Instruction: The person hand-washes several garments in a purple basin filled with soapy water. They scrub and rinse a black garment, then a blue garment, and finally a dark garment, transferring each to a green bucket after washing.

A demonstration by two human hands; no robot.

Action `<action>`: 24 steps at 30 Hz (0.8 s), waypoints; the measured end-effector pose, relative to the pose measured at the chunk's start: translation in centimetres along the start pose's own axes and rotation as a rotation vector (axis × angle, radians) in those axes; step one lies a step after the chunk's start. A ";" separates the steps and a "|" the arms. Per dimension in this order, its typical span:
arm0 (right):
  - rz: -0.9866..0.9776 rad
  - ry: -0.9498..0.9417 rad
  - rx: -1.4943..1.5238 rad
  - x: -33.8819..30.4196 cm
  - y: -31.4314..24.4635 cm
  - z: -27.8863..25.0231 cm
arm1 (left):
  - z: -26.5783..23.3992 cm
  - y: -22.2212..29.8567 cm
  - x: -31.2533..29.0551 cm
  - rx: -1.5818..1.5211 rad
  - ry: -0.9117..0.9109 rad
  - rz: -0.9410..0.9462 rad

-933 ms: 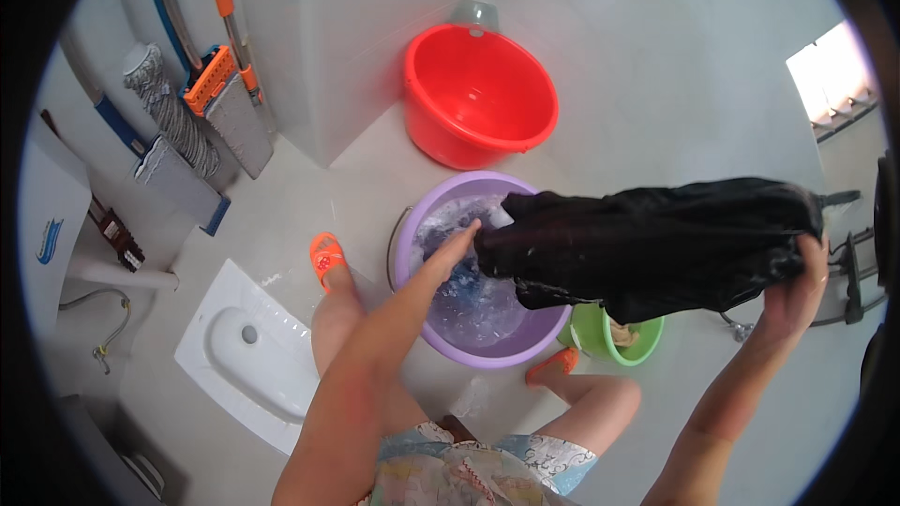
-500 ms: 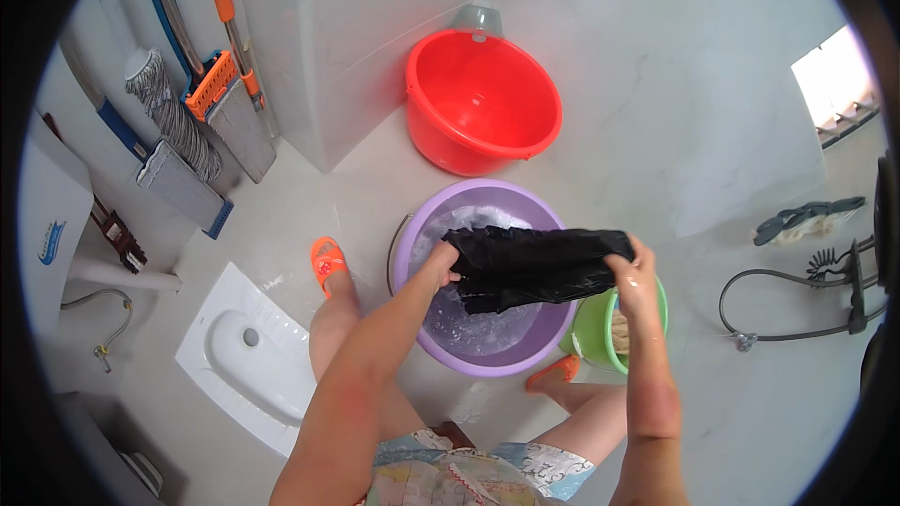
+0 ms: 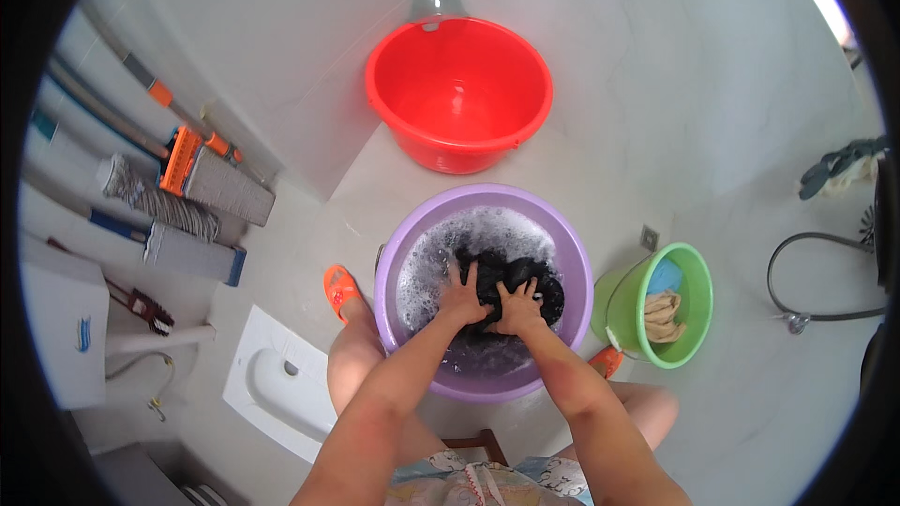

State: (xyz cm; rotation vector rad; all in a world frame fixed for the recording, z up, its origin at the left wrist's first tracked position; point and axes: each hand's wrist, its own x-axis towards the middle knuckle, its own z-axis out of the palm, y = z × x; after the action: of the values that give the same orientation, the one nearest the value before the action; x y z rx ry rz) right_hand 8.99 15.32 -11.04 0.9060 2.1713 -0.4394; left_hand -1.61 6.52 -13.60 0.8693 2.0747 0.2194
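A black garment (image 3: pixel 514 274) lies bunched in the soapy water of a purple basin (image 3: pixel 578 262) that stands on the floor between my feet. My left hand (image 3: pixel 460 301) presses down on the cloth's near left part, its fingers spread. Close beside it, my right hand (image 3: pixel 518 309) pushes on the cloth too, fingers apart and pointing away from me. White suds cover the water around the garment, mostly to the left and behind. Part of the cloth is under water and hidden from sight.
A red tub (image 3: pixel 459 143) stands against the wall behind the basin, a grey container (image 3: pixel 437 5) at its rim. To the right is a green bucket (image 3: pixel 698 272) holding beige and blue cloths. A squat toilet (image 3: pixel 272 365) lies left; several mops (image 3: pixel 225 186) lean there. A hose (image 3: pixel 783 244) hangs right.
The black garment, held stretched between my hands above the basin, is now down in the water. Both hands have come together and let go their grip, pressing with spread fingers.
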 end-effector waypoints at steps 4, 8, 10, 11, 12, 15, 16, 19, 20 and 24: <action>-0.065 0.055 -0.066 5.6 1.8 4.7 | 2.1 -1.4 3.1 0.008 -0.107 0.093; -0.170 0.325 0.148 10.5 3.0 7.2 | 3.8 -1.7 4.3 0.039 0.108 0.170; -0.142 0.340 0.139 11.5 3.3 6.9 | 3.7 -1.7 4.9 -0.169 0.058 0.094; -0.109 0.348 0.169 11.5 3.3 6.3 | 3.6 -1.7 5.1 -0.282 0.034 0.078; -0.040 0.358 0.266 11.0 3.3 5.6 | 3.4 -1.7 5.3 -0.447 -0.053 -0.012; 0.222 0.389 0.704 7.0 3.2 2.2 | 2.5 -1.5 5.7 -0.818 -0.083 -0.210; 0.303 0.380 0.865 4.9 3.1 0.9 | 2.2 -1.3 5.9 -1.066 -0.088 -0.254; 0.019 0.420 1.114 -2.4 2.1 -3.1 | 0.9 -0.8 5.8 -1.569 -0.324 -0.317; -0.102 0.487 1.046 -4.9 1.5 -4.3 | 0.5 -0.7 5.4 -1.579 -0.355 -0.210; -0.331 0.593 0.917 -13.1 -3.0 -7.0 | -1.9 -0.5 4.1 -1.943 -0.797 0.240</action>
State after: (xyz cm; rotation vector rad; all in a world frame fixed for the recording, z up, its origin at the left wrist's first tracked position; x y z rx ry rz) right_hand 9.68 10.94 3.45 1.2539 2.6849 -1.5848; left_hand -4.95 9.09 -15.30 -0.1301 0.3564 1.3879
